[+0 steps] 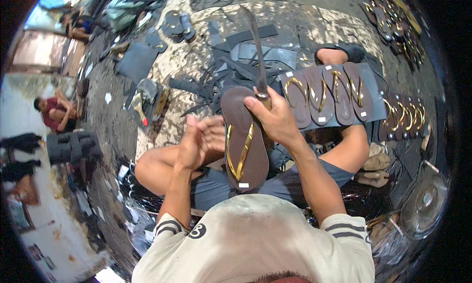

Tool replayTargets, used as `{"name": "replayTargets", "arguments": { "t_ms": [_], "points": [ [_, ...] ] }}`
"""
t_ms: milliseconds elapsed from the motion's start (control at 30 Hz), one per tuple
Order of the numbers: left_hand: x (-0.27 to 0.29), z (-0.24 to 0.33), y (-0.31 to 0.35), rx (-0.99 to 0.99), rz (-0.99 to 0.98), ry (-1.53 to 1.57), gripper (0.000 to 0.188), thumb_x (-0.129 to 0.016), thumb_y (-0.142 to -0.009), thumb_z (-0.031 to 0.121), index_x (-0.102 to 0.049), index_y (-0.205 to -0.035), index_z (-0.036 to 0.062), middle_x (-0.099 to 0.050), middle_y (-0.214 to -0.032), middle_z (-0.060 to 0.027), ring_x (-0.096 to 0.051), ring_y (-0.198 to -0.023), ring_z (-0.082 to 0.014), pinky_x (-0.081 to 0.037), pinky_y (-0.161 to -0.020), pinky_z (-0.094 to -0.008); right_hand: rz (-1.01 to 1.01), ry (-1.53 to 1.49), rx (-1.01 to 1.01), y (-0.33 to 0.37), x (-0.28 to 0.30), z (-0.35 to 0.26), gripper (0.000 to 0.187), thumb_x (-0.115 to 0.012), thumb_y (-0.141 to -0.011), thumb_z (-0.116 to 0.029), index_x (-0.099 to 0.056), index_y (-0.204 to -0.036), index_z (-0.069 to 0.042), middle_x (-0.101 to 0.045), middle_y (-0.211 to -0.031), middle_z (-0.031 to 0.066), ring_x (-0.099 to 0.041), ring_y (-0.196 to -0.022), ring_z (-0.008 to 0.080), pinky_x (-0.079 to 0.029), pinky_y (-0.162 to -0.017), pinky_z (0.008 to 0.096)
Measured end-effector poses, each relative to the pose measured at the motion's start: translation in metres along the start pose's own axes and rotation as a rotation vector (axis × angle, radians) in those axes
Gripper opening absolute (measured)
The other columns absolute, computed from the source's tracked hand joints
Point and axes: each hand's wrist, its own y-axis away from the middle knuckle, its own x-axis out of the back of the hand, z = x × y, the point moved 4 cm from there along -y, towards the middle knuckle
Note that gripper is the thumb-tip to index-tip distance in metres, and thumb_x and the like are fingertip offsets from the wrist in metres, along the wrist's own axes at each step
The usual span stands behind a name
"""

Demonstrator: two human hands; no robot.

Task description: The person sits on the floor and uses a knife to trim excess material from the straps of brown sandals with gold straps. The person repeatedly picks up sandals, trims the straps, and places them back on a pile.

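Observation:
A brown flip-flop (pixel 243 157) with a gold strap and a small white tag hangs upright above my lap. My right hand (pixel 280 118) grips its upper right edge, thumb on the footbed. The same hand also holds a knife (pixel 258 42), its long dark blade pointing away from me. My left hand (pixel 196 140) is beside the flip-flop's left edge, fingers spread and slightly blurred; whether it touches the sole I cannot tell. To the right, several matching flip-flops (pixel 314 93) lie in a row on a dark sheet (pixel 376 101).
Dark cut scraps (pixel 231 74) litter the pale ground sheet (pixel 196 57) ahead. A brush-like tool with a red tip (pixel 144 121) lies to the left. More gold-strapped sandals (pixel 403 117) line the right. A person in a red top (pixel 51 111) sits far left. A fan (pixel 426 199) stands at lower right.

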Motion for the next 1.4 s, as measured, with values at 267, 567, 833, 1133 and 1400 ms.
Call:
{"name": "replayTargets", "arguments": {
  "t_ms": [267, 567, 833, 1133, 1400],
  "points": [
    [-0.022, 0.012, 0.040, -0.208, 0.272, -0.308, 0.050, -0.059, -0.095, 0.051, -0.061, -0.106, 0.0014, -0.063, -0.086, -0.0013, -0.057, -0.075, -0.0075, -0.048, -0.065, -0.0229, -0.119, 0.532, 0.093, 0.061, -0.034, -0.005, 0.033, -0.068, -0.090, -0.018, -0.055, -0.116, -0.002, -0.067, -0.092, 0.0189, -0.068, -0.076, 0.0282, -0.054, -0.066, 0.0363],
    [0.008, -0.022, 0.088, -0.112, 0.390, -0.162, 0.054, -0.056, -0.095, 0.053, -0.059, -0.108, 0.0012, -0.062, -0.091, -0.0018, -0.058, -0.078, -0.0083, -0.049, -0.069, -0.0238, -0.329, 0.921, 0.177, 0.098, -0.037, 0.075, 0.037, -0.069, -0.075, 0.001, -0.059, -0.110, -0.005, -0.064, -0.092, 0.0159, -0.065, -0.080, 0.0349, -0.053, -0.067, 0.0398],
    [-0.002, -0.013, 0.108, -0.099, 0.274, -0.226, 0.040, -0.064, -0.095, 0.037, -0.061, -0.107, -0.0015, -0.065, -0.094, -0.0034, -0.060, -0.084, -0.0107, -0.050, -0.076, -0.0270, -0.787, 1.010, 0.172, 0.051, -0.068, 0.015, 0.045, -0.073, -0.072, -0.004, -0.054, -0.113, -0.006, -0.063, -0.091, 0.0175, -0.064, -0.085, 0.0385, -0.053, -0.071, 0.0442],
    [-0.014, -0.016, 0.110, 0.080, 0.115, -0.255, 0.044, -0.068, -0.091, 0.039, -0.064, -0.110, -0.0001, -0.068, -0.096, -0.0067, -0.064, -0.089, -0.0148, -0.052, -0.080, -0.0303, -1.223, 0.959, 0.054, 0.021, -0.093, -0.028, 0.028, -0.067, -0.078, -0.011, -0.059, -0.104, -0.004, -0.064, -0.080, 0.0195, -0.064, -0.078, 0.0409, -0.052, -0.068, 0.0486],
    [-0.028, -0.007, 0.091, 0.100, -0.034, -0.668, 0.057, -0.062, -0.091, 0.050, -0.061, -0.119, -0.0001, -0.067, -0.110, -0.0124, -0.064, -0.100, -0.0215, -0.051, -0.087, -0.0361, -1.229, 1.015, 0.003, 0.017, -0.084, -0.030, 0.049, -0.068, -0.077, -0.007, -0.057, -0.125, -0.005, -0.067, -0.101, 0.0220, -0.064, -0.092, 0.0406, -0.052, -0.080, 0.0442]
  ]
}}
